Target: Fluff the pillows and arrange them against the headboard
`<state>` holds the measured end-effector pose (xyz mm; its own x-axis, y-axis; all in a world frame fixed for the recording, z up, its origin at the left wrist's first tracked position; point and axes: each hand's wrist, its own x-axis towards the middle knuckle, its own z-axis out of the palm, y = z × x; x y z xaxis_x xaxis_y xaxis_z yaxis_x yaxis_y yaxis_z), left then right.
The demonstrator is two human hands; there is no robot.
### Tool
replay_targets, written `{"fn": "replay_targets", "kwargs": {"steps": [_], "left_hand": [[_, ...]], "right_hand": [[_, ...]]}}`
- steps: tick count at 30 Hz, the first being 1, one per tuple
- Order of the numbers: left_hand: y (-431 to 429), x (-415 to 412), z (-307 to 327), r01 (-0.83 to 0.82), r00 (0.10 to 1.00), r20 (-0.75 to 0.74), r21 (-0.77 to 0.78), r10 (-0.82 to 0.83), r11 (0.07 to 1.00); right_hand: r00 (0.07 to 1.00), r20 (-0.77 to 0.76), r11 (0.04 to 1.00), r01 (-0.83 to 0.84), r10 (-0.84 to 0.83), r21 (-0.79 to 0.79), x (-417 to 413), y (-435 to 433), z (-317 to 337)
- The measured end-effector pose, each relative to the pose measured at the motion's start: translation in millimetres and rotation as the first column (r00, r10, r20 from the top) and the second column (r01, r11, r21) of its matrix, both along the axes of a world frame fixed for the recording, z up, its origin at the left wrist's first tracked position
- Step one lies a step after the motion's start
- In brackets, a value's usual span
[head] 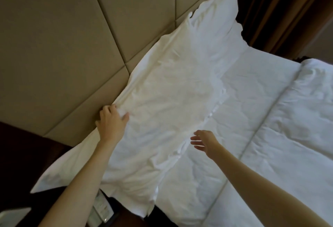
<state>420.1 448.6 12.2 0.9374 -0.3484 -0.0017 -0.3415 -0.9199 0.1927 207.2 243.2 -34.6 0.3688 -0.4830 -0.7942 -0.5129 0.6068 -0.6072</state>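
I see the padded beige headboard (63, 46) filling everything above and beyond my left hand, its panels split by dark seams. To the right of both my hands spreads the white duvet (270, 127), with a long stitched fold running through it on the far side of my right hand.

Between the two lies the near pillow (162, 109), white and creased, its long upper edge resting against the headboard. It runs from below my left forearm up past my left hand's fingertips, and its flanged lower edge passes just beside my right hand. Farther up, well beyond both hands, a second pillow (216, 19) leans against the headboard too, its lower end overlapping the near pillow's far end. Dark brown curtains (281, 10) hang past that second pillow, well away from my right hand.

My left hand (111, 120) sits at the near pillow's upper edge, where it meets the headboard. The fingers are curled and closed around a bunched bit of the pillowcase, with the thumb pressed on the fabric's top face.

My right hand (203, 141) hangs over the seam between pillow flange and duvet, fingers spread wide and loose, gripping nothing. I cannot tell whether its fingertips touch the cloth.
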Motion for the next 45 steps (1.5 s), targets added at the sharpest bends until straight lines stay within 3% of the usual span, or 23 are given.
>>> {"fn": "replay_targets", "kwargs": {"steps": [2, 4, 9, 11, 16, 22, 26, 30, 35, 38, 41, 45], "left_hand": [[-5.3, -7.2, -4.2, -0.009, 1.0, 0.012, -0.021, 0.009, 1.0], [-10.9, -7.1, -4.1, 0.018, 1.0, 0.007, -0.165, -0.017, 0.986], [-31.3, 3.1, 29.9, 0.074, 0.996, 0.081, -0.505, -0.038, 0.86], [-43.1, 7.4, 48.5, 0.143, 0.986, 0.154, -0.541, -0.069, 0.829], [-50.3, 8.0, 54.1, 0.198, 0.969, 0.215, -0.374, -0.123, 0.906], [-15.7, 2.1, 10.4, -0.027, 0.996, -0.091, -0.048, 0.023, 0.999], [16.0, 5.2, -3.3, -0.136, 0.985, -0.122, -0.089, 0.125, 0.987], [35.6, 9.4, 0.4, -0.119, 0.982, -0.152, -0.054, 0.11, 0.991], [41.6, 10.4, 18.4, -0.102, 0.989, 0.099, -0.065, 0.108, 0.993], [36.5, 6.2, 27.6, -0.104, 0.989, 0.102, -0.075, 0.111, 0.992], [32.9, -1.8, 35.4, -0.06, 0.997, 0.05, -0.076, 0.064, 0.995], [10.9, -23.0, 37.5, 0.118, 0.992, 0.058, -0.161, -0.11, 0.98]], "right_hand": [[1.0, -0.008, 1.0, -0.011, 0.011, -0.011, -6.4, -2.6, -1.6], [1.0, -0.01, 1.0, -0.013, 0.013, -0.022, -8.6, -4.0, -0.1], [1.0, 0.014, 0.999, -0.007, 0.007, -0.051, -0.2, -10.7, 12.1], [1.0, 0.028, 0.997, -0.003, 0.005, -0.071, 6.1, -14.7, 17.9], [0.999, 0.043, 0.995, -0.02, 0.024, -0.1, 11.6, -16.8, 21.3], [1.0, 0.006, 0.995, -0.017, 0.018, -0.096, -9.4, -16.5, 13.5], [1.0, -0.001, 0.994, 0.007, -0.008, -0.108, -27.2, -25.3, 16.3], [1.0, 0.003, 0.991, 0.029, -0.029, -0.127, -39.5, -31.5, 23.3], [0.999, 0.038, 0.992, 0.012, -0.007, -0.129, -45.5, -25.2, 30.8], [0.999, 0.054, 0.991, 0.0, 0.007, -0.135, -50.3, -22.2, 35.5], [0.997, 0.076, 0.99, -0.001, 0.012, -0.139, -61.3, -19.4, 37.8], [0.995, 0.1, 0.99, 0.04, -0.027, -0.138, -72.8, -21.7, 44.2]]}}
